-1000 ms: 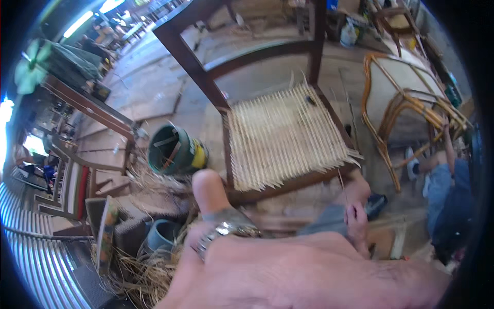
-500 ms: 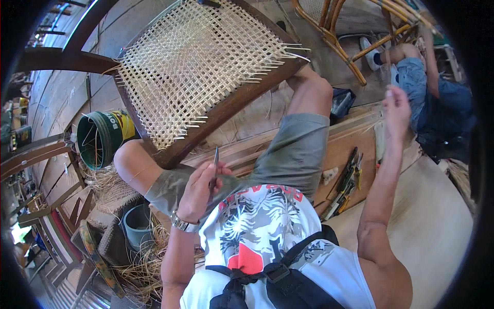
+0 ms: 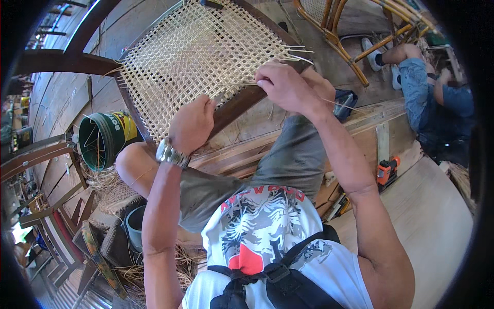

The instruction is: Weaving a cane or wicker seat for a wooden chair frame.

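Note:
A woven cane chair seat (image 3: pixel 180 56) in a dark wooden frame (image 3: pixel 242 106) lies tilted across my knees. My left hand (image 3: pixel 191 126) rests at the near edge of the weave, closed on a small pointed metal tool (image 3: pixel 220 97); its handle is hidden in my fingers. To the right, my right hand (image 3: pixel 283 85) pinches a pale cane strand (image 3: pixel 239 83) low over the same edge. A thin tail of cane trails off past my right wrist. Loose strand ends (image 3: pixel 301 50) stick out at the seat's right corner.
A dark green bucket (image 3: pixel 98 141) stands left of my knee, near a grey-blue pot (image 3: pixel 136 226) and cane scraps (image 3: pixel 180 273). Hand tools (image 3: pixel 337 206) and an orange-and-black tool (image 3: pixel 386 171) lie right. Another person (image 3: pixel 437 103) sits beyond, near a rattan chair (image 3: pixel 345 51).
Both hands have moved up to the seat's near edge, the left bringing the pointed tool from my lap. My right hand swung in from the far right and now shows a cane strand.

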Demonstrator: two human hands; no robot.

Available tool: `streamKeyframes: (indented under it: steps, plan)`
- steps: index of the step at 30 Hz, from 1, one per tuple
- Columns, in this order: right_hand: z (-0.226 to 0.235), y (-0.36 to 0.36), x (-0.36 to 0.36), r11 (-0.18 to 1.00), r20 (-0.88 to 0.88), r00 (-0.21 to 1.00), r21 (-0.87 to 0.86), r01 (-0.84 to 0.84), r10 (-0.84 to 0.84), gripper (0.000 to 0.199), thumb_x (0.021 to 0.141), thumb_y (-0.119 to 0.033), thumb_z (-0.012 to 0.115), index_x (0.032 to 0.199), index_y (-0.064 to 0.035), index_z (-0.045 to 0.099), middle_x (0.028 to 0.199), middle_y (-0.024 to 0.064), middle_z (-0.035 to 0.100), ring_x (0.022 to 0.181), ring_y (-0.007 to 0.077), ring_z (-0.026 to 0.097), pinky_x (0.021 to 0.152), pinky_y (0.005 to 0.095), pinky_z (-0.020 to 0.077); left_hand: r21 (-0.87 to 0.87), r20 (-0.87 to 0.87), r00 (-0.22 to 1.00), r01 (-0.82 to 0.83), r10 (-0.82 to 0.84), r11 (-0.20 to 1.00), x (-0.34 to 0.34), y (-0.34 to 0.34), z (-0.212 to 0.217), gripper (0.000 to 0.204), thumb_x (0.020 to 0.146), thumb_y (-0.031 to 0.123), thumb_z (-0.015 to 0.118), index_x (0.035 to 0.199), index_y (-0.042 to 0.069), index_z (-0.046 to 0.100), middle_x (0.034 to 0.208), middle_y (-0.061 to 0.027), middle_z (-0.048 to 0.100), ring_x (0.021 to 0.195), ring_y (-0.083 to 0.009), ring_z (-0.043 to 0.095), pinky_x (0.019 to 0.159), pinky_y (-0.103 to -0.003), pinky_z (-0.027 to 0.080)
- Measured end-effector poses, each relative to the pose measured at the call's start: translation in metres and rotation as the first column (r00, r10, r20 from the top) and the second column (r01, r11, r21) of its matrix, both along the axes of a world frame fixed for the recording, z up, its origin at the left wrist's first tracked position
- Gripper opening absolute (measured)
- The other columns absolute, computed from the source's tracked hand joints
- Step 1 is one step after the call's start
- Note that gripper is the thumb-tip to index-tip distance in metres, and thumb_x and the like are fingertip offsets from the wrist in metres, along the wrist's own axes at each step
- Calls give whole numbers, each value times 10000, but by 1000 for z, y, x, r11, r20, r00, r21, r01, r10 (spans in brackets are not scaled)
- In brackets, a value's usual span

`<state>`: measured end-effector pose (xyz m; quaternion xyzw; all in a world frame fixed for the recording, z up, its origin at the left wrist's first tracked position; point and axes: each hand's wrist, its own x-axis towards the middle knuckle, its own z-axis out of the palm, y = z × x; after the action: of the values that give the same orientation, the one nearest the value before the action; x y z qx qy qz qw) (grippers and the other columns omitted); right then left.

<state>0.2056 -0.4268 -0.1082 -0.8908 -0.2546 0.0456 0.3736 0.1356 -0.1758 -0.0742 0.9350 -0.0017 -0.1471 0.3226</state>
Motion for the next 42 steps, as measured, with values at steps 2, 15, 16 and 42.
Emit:
streamKeyframes:
  steps: [2, 15, 16, 42]
  plan:
    - [15, 0, -1, 998, -88, 996, -57, 9, -14, 119, 891, -101, 595, 924, 1, 645, 892, 176, 658, 869, 347, 640, 780, 429, 501, 45, 76, 996, 39, -42, 998, 9, -6, -1, 358, 1017, 302, 479, 887, 2, 625, 802, -262, 651, 763, -475, 621, 680, -559, 472]
    - [22, -13, 6, 991, -164, 986, -131, -2, -20, 148, 850, -114, 563, 899, -7, 653, 908, 206, 669, 900, 384, 651, 793, 464, 507, 85, -97, 991, 104, -96, 991, 23, -5, -17, 315, 965, 325, 536, 948, 35, 656, 825, -245, 683, 808, -439, 669, 733, -539, 519]
    - [21, -14, 6, 992, -163, 986, -130, 0, -21, 148, 850, -114, 563, 899, -7, 653, 908, 206, 669, 900, 384, 651, 793, 464, 507, 212, -57, 994, 104, -94, 972, 23, -11, -12, 302, 959, 318, 545, 953, 38, 659, 829, -240, 691, 800, -435, 678, 731, -541, 528]
    - [2, 3, 23, 978, 109, 978, -124, -165, 179, 98, 854, -100, 613, 904, -32, 664, 902, 132, 642, 879, 325, 645, 787, 427, 512, 451, 258, 964, -64, -62, 890, -7, -50, -13, 137, 1001, 192, 506, 958, 91, 588, 873, -143, 679, 743, -339, 701, 638, -452, 559]
